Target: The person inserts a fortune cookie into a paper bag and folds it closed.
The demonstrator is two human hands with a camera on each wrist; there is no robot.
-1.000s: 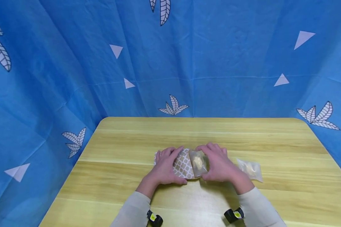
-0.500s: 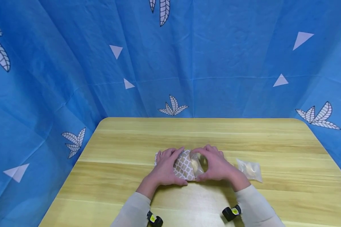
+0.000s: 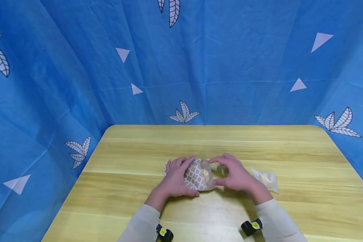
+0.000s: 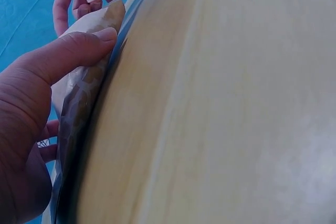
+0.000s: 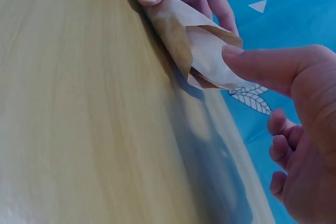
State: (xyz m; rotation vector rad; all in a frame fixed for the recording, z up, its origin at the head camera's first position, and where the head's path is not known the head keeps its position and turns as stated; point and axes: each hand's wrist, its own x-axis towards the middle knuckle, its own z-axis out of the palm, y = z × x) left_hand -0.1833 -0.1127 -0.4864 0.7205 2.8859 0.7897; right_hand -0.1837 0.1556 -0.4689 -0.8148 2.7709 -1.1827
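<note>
The person's left hand [image 3: 179, 178] rests over a brown paper bag with white lattice print [image 3: 196, 176], its grip curved round both sides and hiding the left part; a clear plastic packet with pale contents [image 3: 206, 174] sits partly inside the bag's mouth; the right hand [image 3: 237, 174] arches beside it, thumb and index finger spread, contact hard to tell; a second clear packet [image 3: 267, 181] lies right of that wrist on the yellowish wood-grain counter [image 3: 133, 208].
</note>
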